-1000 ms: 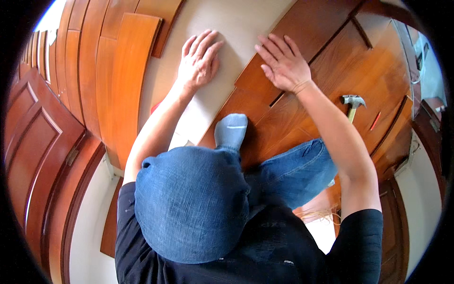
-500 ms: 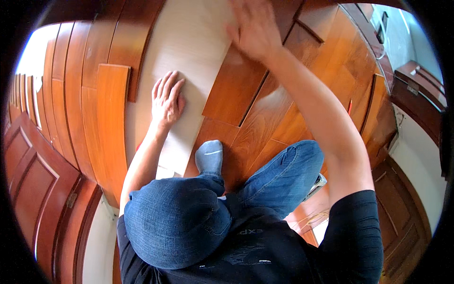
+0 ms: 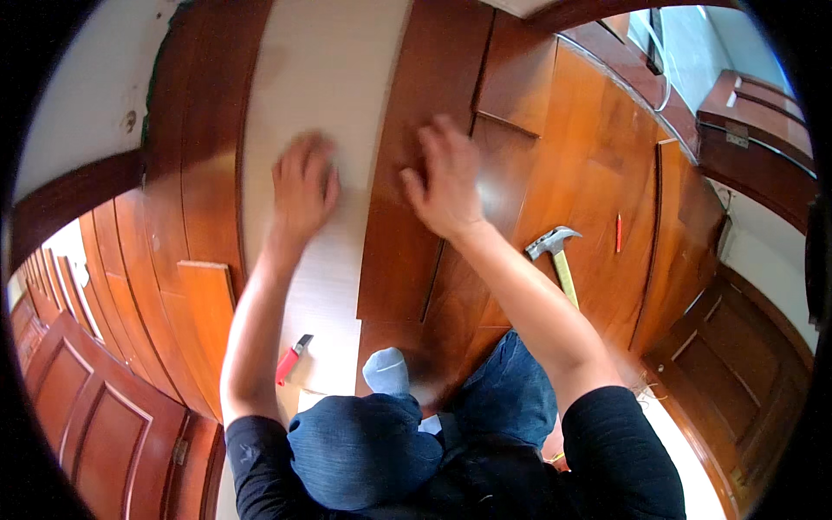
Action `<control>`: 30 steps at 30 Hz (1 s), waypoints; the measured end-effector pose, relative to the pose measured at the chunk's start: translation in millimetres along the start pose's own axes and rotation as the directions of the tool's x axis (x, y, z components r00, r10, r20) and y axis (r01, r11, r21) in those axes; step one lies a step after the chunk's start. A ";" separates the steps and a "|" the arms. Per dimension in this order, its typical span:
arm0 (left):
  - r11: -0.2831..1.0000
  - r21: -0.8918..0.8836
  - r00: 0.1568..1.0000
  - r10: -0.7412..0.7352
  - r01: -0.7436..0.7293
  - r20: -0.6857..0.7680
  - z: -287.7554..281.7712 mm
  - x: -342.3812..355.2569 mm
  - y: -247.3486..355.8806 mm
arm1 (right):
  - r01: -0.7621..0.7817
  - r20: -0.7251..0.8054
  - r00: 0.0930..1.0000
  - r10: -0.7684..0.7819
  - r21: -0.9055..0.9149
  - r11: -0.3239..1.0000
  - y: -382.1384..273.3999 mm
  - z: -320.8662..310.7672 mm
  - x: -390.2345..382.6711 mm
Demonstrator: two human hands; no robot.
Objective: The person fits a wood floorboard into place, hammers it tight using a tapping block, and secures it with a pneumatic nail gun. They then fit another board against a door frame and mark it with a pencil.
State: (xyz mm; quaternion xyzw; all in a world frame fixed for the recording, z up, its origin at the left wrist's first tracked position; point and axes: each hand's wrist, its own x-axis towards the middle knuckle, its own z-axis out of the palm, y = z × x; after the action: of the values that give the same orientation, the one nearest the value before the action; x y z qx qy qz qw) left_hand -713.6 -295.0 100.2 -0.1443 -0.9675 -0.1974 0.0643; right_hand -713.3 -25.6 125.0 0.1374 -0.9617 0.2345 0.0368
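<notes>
My left hand (image 3: 302,191) is over a long pale strip of floor underlay (image 3: 325,69), its fingers apart and slightly blurred. To the right, my right hand (image 3: 446,178) has its fingers spread over a dark reddish-brown wooden floorboard (image 3: 394,260) beside the strip. Neither hand holds anything; whether the palms touch the surfaces I cannot tell. A utility knife (image 3: 293,360) with a red handle lies on the near part of the strip, next to my left forearm. Right of my right forearm rests a claw hammer (image 3: 562,264) with a yellowish handle, partly hidden by the arm.
Laid floorboards (image 3: 598,113) spread to the right, with a red pencil (image 3: 619,234) on them. A short loose plank (image 3: 206,299) lies at the left. Brown panelled doors (image 3: 104,390) stand at both sides. My socked foot (image 3: 386,371) rests near the strip.
My right hand has drawn back from the far end toward me. My left hand stays over the pale strip. The view has shifted, bringing the hammer and utility knife into sight.
</notes>
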 end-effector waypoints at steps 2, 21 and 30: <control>0.995 -0.033 0.992 -0.099 0.097 -0.081 13.4 87.0 -15.2 | -0.168 -0.177 0.974 0.144 -0.129 0.977 38.3 -19.1 13.5; 0.919 0.134 0.928 -0.358 0.370 -0.101 66.1 197.2 10.7 | -0.364 -0.173 0.927 0.332 -0.203 0.909 151.2 -46.9 13.6; 0.923 0.156 0.935 -0.339 0.352 -0.105 65.7 201.2 9.1 | -0.397 -0.162 0.915 0.370 -0.197 0.896 149.1 -47.5 14.9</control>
State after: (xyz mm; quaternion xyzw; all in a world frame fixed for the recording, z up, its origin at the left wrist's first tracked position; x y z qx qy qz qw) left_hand -906.4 -209.6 80.0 0.0424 -0.9880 -0.1265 0.0775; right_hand -769.3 119.6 103.5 -0.0744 -0.9862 0.1340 0.0629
